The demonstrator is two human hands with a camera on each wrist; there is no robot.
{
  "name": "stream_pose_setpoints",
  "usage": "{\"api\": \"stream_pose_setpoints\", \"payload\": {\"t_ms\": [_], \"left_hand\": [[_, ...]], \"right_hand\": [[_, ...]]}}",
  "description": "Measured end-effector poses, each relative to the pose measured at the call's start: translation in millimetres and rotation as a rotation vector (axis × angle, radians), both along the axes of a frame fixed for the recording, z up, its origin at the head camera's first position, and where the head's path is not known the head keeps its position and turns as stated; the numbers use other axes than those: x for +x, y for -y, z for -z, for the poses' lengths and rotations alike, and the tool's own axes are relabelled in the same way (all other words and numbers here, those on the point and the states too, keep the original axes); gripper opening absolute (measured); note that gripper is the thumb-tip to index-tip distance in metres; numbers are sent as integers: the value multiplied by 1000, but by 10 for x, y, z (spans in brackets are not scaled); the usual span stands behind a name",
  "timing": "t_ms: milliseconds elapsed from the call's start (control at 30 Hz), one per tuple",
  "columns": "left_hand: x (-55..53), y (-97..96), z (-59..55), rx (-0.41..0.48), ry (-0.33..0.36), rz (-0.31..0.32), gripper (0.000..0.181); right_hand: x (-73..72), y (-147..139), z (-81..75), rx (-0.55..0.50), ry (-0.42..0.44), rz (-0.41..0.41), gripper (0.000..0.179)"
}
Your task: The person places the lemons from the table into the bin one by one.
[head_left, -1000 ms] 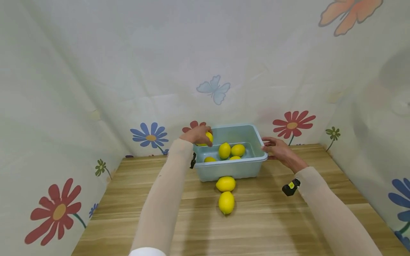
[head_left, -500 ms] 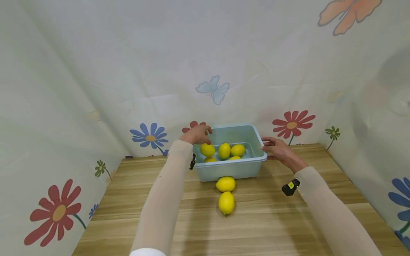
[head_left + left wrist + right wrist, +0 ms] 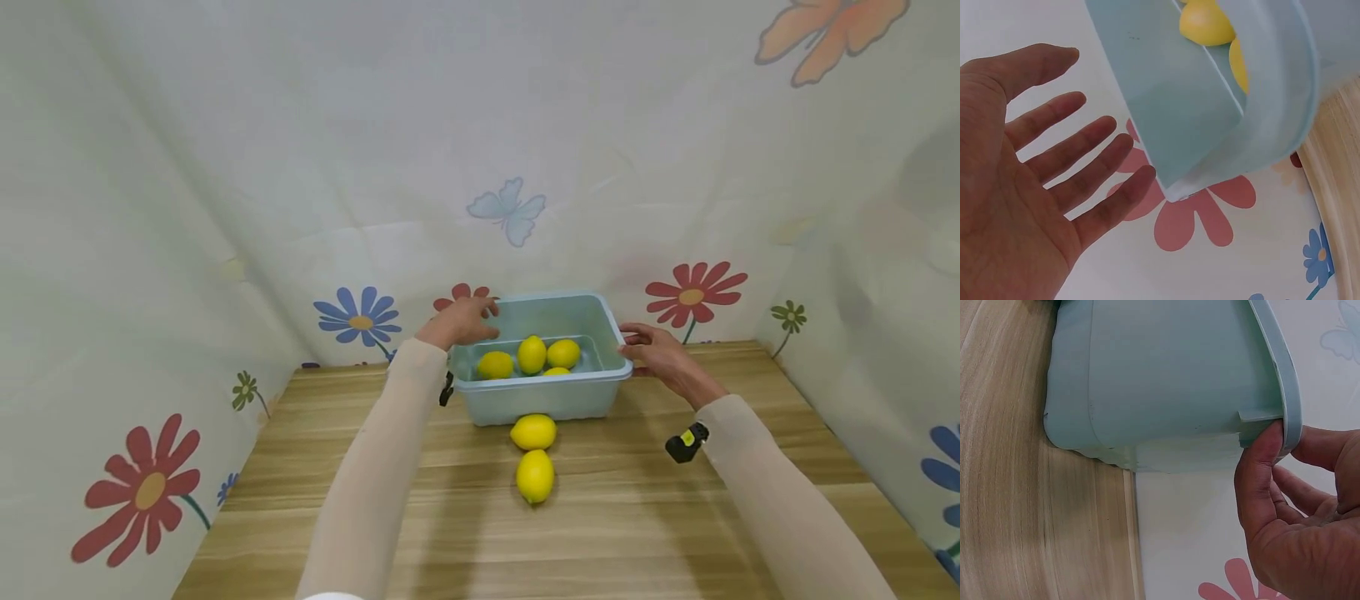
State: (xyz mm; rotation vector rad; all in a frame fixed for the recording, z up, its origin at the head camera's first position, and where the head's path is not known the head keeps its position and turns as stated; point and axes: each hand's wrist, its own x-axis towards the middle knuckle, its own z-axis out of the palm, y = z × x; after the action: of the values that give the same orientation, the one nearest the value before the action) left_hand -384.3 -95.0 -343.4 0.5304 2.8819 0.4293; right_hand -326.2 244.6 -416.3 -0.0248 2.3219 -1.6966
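A pale blue plastic bin stands on the wooden table against the back wall, with several lemons on its floor. Over its left end is my left hand, empty; the left wrist view has the fingers spread and straight beside the bin's rim. My right hand pinches the rim at the right end, thumb and fingers on either side of it, as the right wrist view shows. In front of the bin lie two lemons, one sideways near its wall and another nearer me.
A white wall sheet printed with flowers and butterflies rises behind the bin and on both sides. The wood-grain table extends toward me. Each wrist carries a small black camera, such as the right one.
My left hand has let go of a lemon, which dropped into the bin's left part and now rests on the floor there. The right hand keeps its hold on the rim.
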Motion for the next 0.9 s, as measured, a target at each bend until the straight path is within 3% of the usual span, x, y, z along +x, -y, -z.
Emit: {"api": "stream_pose_setpoints", "payload": {"t_ms": [500,900], "left_hand": [[219,104,27,11,-124,88,45],[622,34,19,14,-261,149,47]], "right_hand": [[-31,6,23,11,5,32,60],[-45,19,17,20,9,37,60]]}}
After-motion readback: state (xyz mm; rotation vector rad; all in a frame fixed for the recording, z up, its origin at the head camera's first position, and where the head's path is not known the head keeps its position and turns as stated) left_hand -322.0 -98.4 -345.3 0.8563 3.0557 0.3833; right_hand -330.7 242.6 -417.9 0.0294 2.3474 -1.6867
